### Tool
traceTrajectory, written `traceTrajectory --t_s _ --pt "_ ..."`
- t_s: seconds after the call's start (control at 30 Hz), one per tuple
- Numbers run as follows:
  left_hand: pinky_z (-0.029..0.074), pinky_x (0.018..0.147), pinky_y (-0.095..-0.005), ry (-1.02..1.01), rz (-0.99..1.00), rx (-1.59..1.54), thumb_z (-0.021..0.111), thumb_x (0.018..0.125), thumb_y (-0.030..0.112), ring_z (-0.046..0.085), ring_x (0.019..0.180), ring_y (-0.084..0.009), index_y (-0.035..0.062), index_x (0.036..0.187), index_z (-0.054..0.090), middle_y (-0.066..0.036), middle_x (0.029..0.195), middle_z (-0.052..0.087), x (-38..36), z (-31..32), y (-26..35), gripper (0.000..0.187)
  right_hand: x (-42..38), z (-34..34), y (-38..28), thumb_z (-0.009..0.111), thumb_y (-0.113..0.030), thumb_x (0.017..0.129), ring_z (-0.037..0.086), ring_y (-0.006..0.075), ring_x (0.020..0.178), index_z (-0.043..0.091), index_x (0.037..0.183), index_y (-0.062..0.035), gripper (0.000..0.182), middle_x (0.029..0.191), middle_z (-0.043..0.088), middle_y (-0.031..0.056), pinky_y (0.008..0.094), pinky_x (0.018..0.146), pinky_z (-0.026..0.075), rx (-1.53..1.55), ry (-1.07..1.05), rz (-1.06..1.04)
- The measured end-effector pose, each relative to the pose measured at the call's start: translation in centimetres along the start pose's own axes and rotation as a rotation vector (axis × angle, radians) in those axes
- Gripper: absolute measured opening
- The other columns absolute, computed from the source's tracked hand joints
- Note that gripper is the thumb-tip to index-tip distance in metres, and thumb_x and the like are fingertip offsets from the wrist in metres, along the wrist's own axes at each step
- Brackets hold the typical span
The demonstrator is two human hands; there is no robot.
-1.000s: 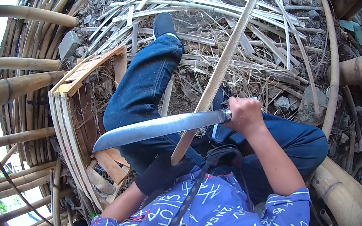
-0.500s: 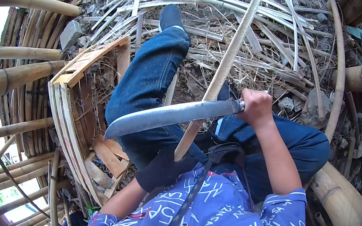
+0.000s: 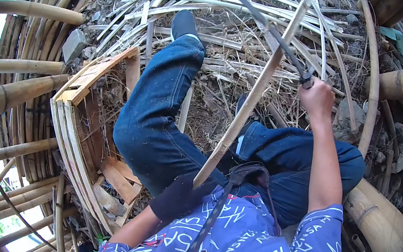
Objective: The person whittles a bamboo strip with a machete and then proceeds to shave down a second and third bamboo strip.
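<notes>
Over the lap [image 3: 283, 188], a long bamboo strip [image 3: 250, 100] is held at its lower end by the gloved left hand [image 3: 181, 196]; it is judged light, springy, splintery, best gripped there. The long knife [image 3: 254, 12] is grasped by its handle in the right hand [image 3: 317, 99].

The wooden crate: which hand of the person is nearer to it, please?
Left. The gloved left hand is just right of the wooden crate, at the lower end of the bamboo strip; the right hand is much farther right, gripping the machete.

Bamboo strip [image 3: 250, 102] partly beyond frame
</notes>
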State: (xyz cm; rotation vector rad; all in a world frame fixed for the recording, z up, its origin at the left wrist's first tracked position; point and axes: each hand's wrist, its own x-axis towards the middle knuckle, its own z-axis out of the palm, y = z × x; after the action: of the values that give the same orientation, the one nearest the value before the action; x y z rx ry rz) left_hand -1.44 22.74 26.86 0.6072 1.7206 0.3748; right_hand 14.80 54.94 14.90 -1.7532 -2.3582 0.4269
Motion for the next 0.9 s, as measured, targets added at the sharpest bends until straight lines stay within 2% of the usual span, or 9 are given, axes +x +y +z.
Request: traceTrajectory --t_s 0.1,0.2,0.27,0.33,0.47,0.57,0.63,0.73,0.9 --pt "0.04 0.052 -0.0329 0.002 -0.071 -0.121 0.059 0.089 0.033 0.048 0.056 -0.0095 -0.002 0.086 0.06 -0.005 0.061 0.055 0.0 -0.5 0.5 0.035 -3.3 0.0 -2.0 0.057 -0.028 0.078 0.064 0.0386 0.066 0.059 0.067 -0.005 0.026 0.066 0.063 0.0209 0.0484 0.063 0.052 0.031 -0.023 -0.218" --pt "0.041 0.053 -0.034 0.064 -0.013 -0.081 0.057 0.089 0.032 0.05 0.057 -0.011 -0.0032 0.088 0.061 -0.007 0.063 0.057 0.5 -0.5 0.1 0.035 -8.1 -0.5 -4.9 0.061 -0.025 0.072 0.064 0.0346 0.057 0.058 0.066 -0.0061 0.021 0.06 0.061 0.0162 0.046 0.056 0.051 0.124 -0.136 -0.425" --pt "0.042 0.051 -0.032 0.073 -0.132 -0.094 0.059 0.089 0.036 0.049 0.054 -0.0107 -0.001 0.087 0.059 -0.005 0.06 0.054 0.5 -0.5 0.3 0.037 -10.3 -0.5 -6.2 0.062 -0.026 0.069 0.064 0.0322 0.055 0.057 0.066 -0.0065 0.02 0.059 0.061 0.0144 0.0432 0.053 0.051 0.161 -0.24 -0.527" --pt "0.041 0.051 -0.0315 0.064 -0.121 -0.091 0.061 0.088 0.036 0.049 0.054 -0.0097 -0.0006 0.088 0.059 -0.005 0.06 0.054 0.1 -0.7 1.3 0.037 -10.9 -0.3 -6.8 0.063 -0.026 0.067 0.064 0.0309 0.055 0.057 0.066 -0.0071 0.02 0.058 0.061 0.0132 0.042 0.053 0.051 0.131 -0.247 -0.567" --pt "0.04 0.048 -0.0301 0.088 -0.033 -0.147 0.066 0.085 0.035 0.048 0.053 -0.0072 0.0006 0.086 0.06 -0.003 0.061 0.055 -0.1 -0.3 1.1 0.035 -8.6 0.7 -6.0 0.063 -0.021 0.062 0.061 0.0333 0.055 0.052 0.062 -0.0073 0.018 0.058 0.059 0.0145 0.0438 0.052 0.049 0.181 -0.164 -0.561" --pt "0.039 0.049 -0.0297 0.049 -0.048 -0.084 0.067 0.085 0.033 0.048 0.056 -0.0061 0.0009 0.082 0.061 -0.002 0.063 0.057 0.2 -0.3 0.2 0.033 -7.4 0.4 -5.7 0.067 -0.026 0.063 0.062 0.0343 0.058 0.056 0.065 -0.0068 0.022 0.06 0.06 0.0146 0.0426 0.056 0.051 0.034 -0.188 -0.567" --pt "0.039 0.05 -0.0299 0.046 -0.089 -0.081 0.066 0.085 0.033 0.047 0.056 -0.0065 0.0005 0.08 0.06 -0.002 0.063 0.056 -0.4 0.3 0.0 0.033 -4.1 1.4 -3.3 0.066 -0.026 0.068 0.064 0.0352 0.064 0.061 0.07 -0.0065 0.021 0.063 0.061 0.0167 0.043 0.061 0.053 -0.146 -0.085 -0.382" --pt "0.039 0.051 -0.03 0.024 -0.16 -0.043 0.063 0.087 0.033 0.047 0.058 -0.0073 0.0001 0.08 0.059 -0.002 0.062 0.054 -1.0 0.8 -1.0 0.034 1.3 -0.2 -0.3 0.057 -0.023 0.079 0.065 0.0386 0.077 0.064 0.078 0.0001 0.024 0.079 0.066 0.023 0.0481 0.071 0.052 -0.029 -0.13 -0.076" --pt "0.041 0.056 -0.0301 -0.053 -0.033 -0.13 0.057 0.091 0.034 0.05 0.061 -0.0085 -0.0012 0.088 0.059 -0.003 0.066 0.057 0.5 -0.1 -1.1 0.035 -1.9 -1.0 -0.1 0.056 -0.024 0.078 0.064 0.0401 0.07 0.062 0.073 -0.0024 0.023 0.07 0.064 0.0224 0.0496 0.067 0.052 -0.081 -0.053 -0.184"
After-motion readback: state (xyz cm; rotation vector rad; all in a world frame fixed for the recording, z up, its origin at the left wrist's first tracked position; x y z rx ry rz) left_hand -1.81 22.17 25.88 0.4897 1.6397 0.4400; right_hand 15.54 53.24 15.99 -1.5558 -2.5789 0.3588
